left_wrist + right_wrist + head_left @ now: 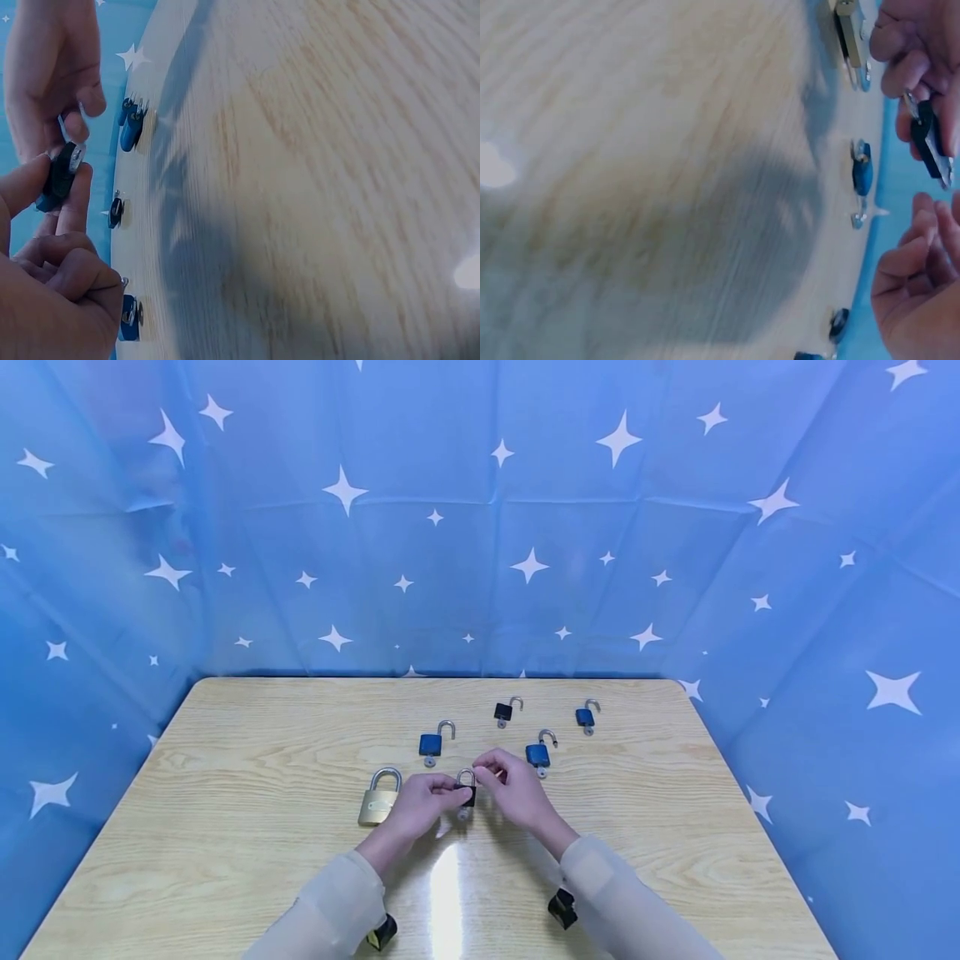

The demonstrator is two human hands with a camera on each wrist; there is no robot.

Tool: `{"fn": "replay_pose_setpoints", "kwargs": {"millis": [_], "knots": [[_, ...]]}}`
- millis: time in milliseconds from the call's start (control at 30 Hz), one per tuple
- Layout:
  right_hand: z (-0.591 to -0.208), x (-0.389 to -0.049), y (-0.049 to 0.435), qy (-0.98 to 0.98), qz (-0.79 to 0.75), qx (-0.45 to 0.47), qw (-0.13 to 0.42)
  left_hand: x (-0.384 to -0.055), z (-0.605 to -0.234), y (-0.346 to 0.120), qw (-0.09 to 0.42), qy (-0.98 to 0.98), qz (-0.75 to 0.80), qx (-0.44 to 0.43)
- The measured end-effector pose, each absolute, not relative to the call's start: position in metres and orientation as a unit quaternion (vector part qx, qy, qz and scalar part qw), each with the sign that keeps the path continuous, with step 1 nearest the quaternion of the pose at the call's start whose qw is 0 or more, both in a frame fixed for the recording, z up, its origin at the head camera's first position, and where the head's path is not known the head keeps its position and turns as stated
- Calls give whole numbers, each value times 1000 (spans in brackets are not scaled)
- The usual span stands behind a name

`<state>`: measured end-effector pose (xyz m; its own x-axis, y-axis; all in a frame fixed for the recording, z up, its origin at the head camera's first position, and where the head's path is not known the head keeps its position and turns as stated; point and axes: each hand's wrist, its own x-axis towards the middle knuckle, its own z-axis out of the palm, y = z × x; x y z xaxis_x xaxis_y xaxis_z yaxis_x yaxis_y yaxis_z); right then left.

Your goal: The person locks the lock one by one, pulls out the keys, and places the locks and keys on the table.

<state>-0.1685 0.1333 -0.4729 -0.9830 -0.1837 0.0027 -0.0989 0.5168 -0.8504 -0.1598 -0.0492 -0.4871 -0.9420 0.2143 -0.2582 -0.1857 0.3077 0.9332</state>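
Observation:
My left hand [426, 806] pinches a small black padlock [468, 796] between thumb and fingers, above the wooden table. Its silver shackle [466, 774] points away from me, and a key [462, 814] sticks out at the bottom. My right hand [517, 789] hovers just right of the shackle, its fingers loosely bent with nothing in them. In the right wrist view a small gap separates the right fingertips [922, 206] from the padlock [927, 139]. Left of my left hand lies a large brass padlock [377, 807], partly behind that hand in the head view.
Beyond my hands lie blue padlocks, one at left [431, 744], one near my right hand [537, 755] and one at far right [585, 717], plus a black padlock [503, 712]. Their shackles stand open, with keys inserted. A blue starry curtain [480, 527] surrounds the wooden table [247, 827].

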Motion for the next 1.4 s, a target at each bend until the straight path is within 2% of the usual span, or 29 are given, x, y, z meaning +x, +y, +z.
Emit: {"fn": "replay_pose_setpoints", "kwargs": {"millis": [267, 500, 1000, 1400], "knots": [[-482, -148, 136, 871, -482, -76, 64, -164, -483, -51, 163, 785, 597, -14], [-489, -135, 128, 828, -553, -12, 93, -166, -483, -52, 155, 785, 599, -37], [-494, -129, 106, 742, -660, 90, 72, -165, -487, -48, 142, 781, 606, -53], [-489, -125, 101, 725, -673, 124, 76, -164, -491, -45, 135, 783, 606, -49]]}}
